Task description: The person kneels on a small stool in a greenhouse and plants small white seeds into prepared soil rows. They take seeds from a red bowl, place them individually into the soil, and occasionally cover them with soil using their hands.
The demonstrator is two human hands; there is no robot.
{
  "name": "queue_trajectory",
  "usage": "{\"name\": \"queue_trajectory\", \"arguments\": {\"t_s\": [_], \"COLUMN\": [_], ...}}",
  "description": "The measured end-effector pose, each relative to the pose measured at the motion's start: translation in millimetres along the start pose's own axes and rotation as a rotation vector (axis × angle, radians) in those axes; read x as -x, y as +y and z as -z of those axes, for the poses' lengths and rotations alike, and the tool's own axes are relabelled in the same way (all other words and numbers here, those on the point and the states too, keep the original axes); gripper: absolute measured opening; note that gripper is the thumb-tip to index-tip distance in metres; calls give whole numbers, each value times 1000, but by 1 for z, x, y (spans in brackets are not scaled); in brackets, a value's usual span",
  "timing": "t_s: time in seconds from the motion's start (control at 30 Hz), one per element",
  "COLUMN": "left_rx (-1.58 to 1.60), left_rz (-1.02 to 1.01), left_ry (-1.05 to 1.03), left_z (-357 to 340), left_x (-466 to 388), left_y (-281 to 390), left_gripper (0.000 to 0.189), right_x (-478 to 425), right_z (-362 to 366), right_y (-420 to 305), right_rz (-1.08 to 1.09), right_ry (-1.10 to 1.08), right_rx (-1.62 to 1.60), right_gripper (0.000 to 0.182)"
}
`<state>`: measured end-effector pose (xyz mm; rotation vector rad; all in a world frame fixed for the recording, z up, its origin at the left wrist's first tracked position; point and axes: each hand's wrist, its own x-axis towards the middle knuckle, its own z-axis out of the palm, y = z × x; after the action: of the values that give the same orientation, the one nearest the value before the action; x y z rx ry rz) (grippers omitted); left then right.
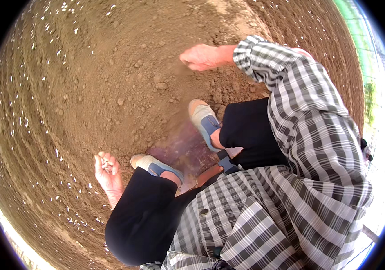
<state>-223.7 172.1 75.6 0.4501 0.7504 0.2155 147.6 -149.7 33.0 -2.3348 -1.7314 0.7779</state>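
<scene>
My left hand is palm up beside my left knee, its fingers curled around several small pale seeds. Farther out, my right hand hovers over or just at the loose brown soil, back of the hand upward and fingers bunched. Its fingertips are partly hidden and blurred, so anything within them does not show. My shoes with light toes and blue sides rest on the ground between the two hands.
Shallow furrows with many white seed-like bits run along the left. Small clods lie ahead of my feet. A brown object with a blue-grey strap shows between my legs. Green netting edges the field at upper right.
</scene>
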Motion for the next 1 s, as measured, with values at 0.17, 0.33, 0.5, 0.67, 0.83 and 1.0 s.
{"name": "queue_trajectory", "arguments": {"t_s": [0.17, 0.33, 0.5, 0.67, 0.83, 1.0], "left_rx": [-206, -495, -618, -753, -767, -919], "left_rz": [-2, -11, 141, 150, 222, 252], "left_ry": [-104, -96, -228, -222, -239, -221], "left_z": [-45, -100, -158, -182, -166, -176], "left_x": [-3, 4, 21, 24, 8, -6], "left_y": [35, 53, 37, 10, 2, -11], "left_gripper": [25, 24, 24, 24, 25, 26], "right_x": [20, 8, -9, 43, 134, 255], "right_z": [31, -11, -127, -142, -179, -229], "right_y": [1, -19, -129, -115, -72, -142], "right_rz": [-166, -624, -342, -171, -806, -971], "right_ry": [86, 271, 557, 520, 766, 525], "right_rx": [-43, -307, -13, 70, 261, 92], "right_gripper": [33, 55, 61, 59, 44, 45]}}
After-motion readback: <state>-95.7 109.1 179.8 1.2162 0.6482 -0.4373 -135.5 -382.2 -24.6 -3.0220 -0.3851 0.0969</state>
